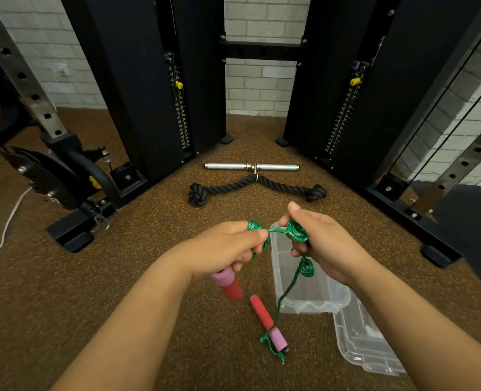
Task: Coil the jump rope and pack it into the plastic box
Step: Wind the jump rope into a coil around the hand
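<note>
My left hand (228, 246) grips one red and pink handle (228, 285) of the jump rope and pinches green rope at its fingertips. My right hand (318, 241) holds a small bundle of the green rope (297, 231) just above the clear plastic box (312, 301), which stands open on the floor. A short taut stretch of rope joins the two hands. More rope hangs down from my right hand to the second red and pink handle (267, 323), which lies on the floor in front of the box.
The box's clear lid (360, 342) lies on the floor to the right of the box. Farther back lie a black knotted rope attachment (256, 187) and a metal bar (252, 166). Black gym machine columns stand left and right. The floor is brown speckled rubber.
</note>
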{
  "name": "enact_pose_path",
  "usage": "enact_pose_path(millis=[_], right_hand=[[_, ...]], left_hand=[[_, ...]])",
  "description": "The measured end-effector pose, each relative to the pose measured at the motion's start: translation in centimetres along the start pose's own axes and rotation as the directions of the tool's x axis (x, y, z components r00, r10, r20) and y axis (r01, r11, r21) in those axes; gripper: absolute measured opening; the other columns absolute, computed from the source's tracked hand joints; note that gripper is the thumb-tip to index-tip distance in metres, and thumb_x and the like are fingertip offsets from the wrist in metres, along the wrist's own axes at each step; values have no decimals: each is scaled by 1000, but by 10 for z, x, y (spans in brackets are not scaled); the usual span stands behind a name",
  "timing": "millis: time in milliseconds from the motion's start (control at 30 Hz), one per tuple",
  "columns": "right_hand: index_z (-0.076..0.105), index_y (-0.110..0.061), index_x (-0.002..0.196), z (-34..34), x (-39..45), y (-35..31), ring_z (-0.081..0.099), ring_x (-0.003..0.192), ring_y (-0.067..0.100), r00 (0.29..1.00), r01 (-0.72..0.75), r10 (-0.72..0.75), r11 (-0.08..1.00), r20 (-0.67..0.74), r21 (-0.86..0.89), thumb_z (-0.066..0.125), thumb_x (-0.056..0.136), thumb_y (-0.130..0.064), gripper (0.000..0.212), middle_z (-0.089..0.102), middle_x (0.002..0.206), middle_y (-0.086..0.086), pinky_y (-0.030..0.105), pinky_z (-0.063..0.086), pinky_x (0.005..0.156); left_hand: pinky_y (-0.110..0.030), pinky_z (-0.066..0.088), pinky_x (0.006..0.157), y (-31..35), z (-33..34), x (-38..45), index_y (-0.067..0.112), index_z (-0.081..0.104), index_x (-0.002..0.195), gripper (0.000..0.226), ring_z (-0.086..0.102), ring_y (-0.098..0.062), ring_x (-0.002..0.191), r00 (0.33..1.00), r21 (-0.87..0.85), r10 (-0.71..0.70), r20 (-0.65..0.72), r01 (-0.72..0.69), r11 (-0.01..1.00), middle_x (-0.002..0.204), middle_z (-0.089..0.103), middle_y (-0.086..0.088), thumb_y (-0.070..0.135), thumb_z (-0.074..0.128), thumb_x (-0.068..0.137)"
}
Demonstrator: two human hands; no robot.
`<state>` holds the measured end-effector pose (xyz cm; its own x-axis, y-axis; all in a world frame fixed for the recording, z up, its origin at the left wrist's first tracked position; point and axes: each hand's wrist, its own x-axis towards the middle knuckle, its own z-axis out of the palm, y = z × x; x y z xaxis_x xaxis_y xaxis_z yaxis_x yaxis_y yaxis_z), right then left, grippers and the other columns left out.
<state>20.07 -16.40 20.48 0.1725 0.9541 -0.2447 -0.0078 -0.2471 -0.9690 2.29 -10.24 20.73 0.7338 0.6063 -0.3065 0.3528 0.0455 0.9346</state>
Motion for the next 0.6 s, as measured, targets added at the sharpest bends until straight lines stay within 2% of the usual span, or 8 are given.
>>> enact_pose_path(millis=[67,133,233,333,433,500,600], right_hand=[[71,-11,95,-5,-2,-2,44,57,11,996,-20,15,999,91,47,45,96,-35,36,53,67,-9,23,46,58],[70,-10,105,-9,-4,-2,52,63,11,987,-18,17,1000,162,5,48,95,-26,29,62,71,-10,23,48,61],[70,-11,101,-13,-6,-1,60,71,13,987,19,-5,996,159,-82,56,91,-17,19,69,80,-2,23,52,64],[72,-18,94,-15,-7,-2,63,69,15,990,97,-97,995,104,0,60,85,-14,15,72,80,0,23,51,61],[74,-21,90,-19,-9,-5,63,66,13,977,172,-178,983,119,59,67,76,-19,16,72,78,-1,21,49,59],[75,-24,90,-21,-11,-5,61,69,10,957,221,-214,975,196,-18,72,76,-23,14,71,86,2,20,47,61],[76,-21,89,-18,-12,-4,57,70,3,945,245,-195,954,264,-173,65,83,-37,21,69,102,6,15,45,65]], left_hand=[[-22,36,54,0,-4,-1,16,51,75,26,33,-6,47,999,-33,24,-38,-25,999,46,37,14,32,47,96],[-22,36,52,0,-9,-1,17,50,75,26,34,-7,46,997,-33,34,-72,-36,999,46,36,14,32,46,96],[-21,34,49,1,-13,-1,18,48,73,27,33,-7,45,993,-49,17,-116,-22,999,45,36,13,32,46,96],[-20,33,47,1,-15,0,18,48,71,28,33,-8,45,990,-44,-13,-138,7,999,46,35,11,31,46,96],[-19,33,45,2,-15,0,18,48,70,28,32,-8,44,980,-57,-46,-195,35,998,47,35,9,30,47,95],[-19,32,45,2,-15,0,18,48,70,28,33,-8,43,963,-96,-65,-260,41,995,46,35,8,31,47,95],[-22,32,47,2,-16,1,17,48,70,29,34,-10,42,939,-151,-67,-338,17,988,46,34,6,30,45,95]])
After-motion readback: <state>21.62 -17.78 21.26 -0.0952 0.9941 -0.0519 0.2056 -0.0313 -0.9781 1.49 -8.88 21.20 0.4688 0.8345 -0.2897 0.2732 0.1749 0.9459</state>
